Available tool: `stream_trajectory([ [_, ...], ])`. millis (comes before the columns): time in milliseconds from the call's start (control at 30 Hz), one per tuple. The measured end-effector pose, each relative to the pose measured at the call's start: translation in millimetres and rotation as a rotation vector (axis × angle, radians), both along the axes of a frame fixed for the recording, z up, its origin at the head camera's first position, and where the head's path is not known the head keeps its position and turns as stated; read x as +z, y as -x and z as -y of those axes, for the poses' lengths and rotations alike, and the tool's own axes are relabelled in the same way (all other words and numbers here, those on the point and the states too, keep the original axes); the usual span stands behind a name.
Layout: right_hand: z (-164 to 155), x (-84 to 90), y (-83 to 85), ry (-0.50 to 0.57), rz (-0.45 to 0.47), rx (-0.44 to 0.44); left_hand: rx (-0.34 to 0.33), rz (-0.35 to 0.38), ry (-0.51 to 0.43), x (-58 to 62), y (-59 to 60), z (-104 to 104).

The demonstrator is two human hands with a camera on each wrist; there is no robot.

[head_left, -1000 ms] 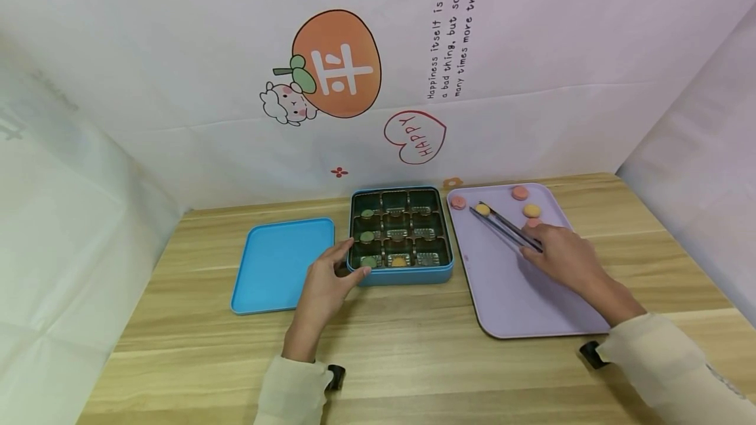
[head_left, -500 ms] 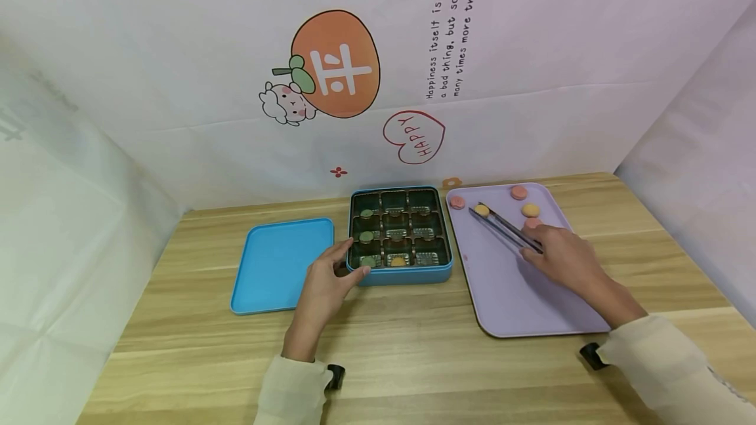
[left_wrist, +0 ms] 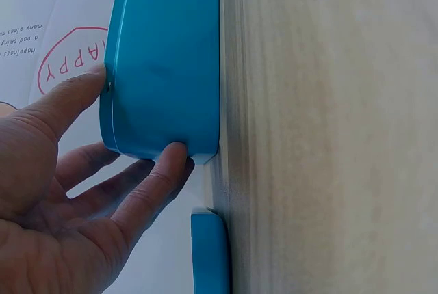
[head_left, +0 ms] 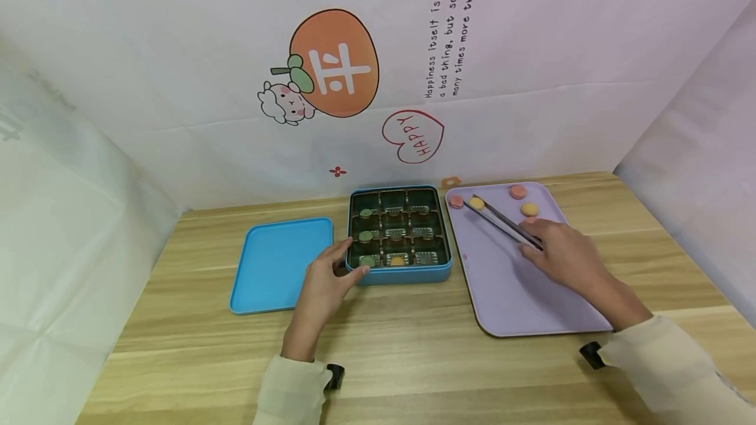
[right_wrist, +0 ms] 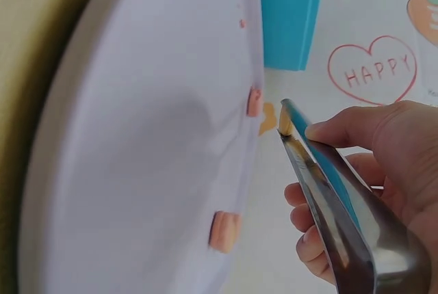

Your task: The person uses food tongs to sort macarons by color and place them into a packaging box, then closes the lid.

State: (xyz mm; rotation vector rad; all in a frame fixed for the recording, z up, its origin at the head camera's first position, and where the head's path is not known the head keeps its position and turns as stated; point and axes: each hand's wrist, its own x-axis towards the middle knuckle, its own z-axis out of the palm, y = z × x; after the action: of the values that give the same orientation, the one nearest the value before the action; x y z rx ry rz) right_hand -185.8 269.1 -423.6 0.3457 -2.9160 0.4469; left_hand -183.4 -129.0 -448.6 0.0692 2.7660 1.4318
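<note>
An open blue tin [head_left: 399, 273] with a dark compartment insert holds green cookies in its left column and an orange one at the front middle. My left hand [head_left: 339, 265] rests at its front-left corner, with the straight thumb and fingers touching the walls [left_wrist: 164, 68]. My right hand [head_left: 546, 241] grips metal tongs [head_left: 502, 223] over the purple tray [head_left: 520, 294]. The tong arms lie on either side of a yellow cookie [head_left: 476, 203]. In the right wrist view the tongs [right_wrist: 321, 191] end just above the tray [right_wrist: 137, 137].
The tin's blue lid [head_left: 280, 264] lies flat to the left of the tin. Pink cookies [head_left: 456, 201] [head_left: 518, 191] and an orange one [head_left: 528, 209] sit at the tray's far end. White printed sheets wall the wooden table [head_left: 413, 359] at the back and sides.
The tongs have shifted a little toward the tray's far left, and the yellow cookie between their arms has moved with them. The left hand stays at the tin's corner.
</note>
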Motion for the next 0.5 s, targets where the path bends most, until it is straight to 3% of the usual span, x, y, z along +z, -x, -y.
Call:
stream_trajectory([
  [500,18.7,24.9,-12.1,-0.002,-0.078,0.042,0.002,0.003,0.004,-0.1,0.0,-0.4],
])
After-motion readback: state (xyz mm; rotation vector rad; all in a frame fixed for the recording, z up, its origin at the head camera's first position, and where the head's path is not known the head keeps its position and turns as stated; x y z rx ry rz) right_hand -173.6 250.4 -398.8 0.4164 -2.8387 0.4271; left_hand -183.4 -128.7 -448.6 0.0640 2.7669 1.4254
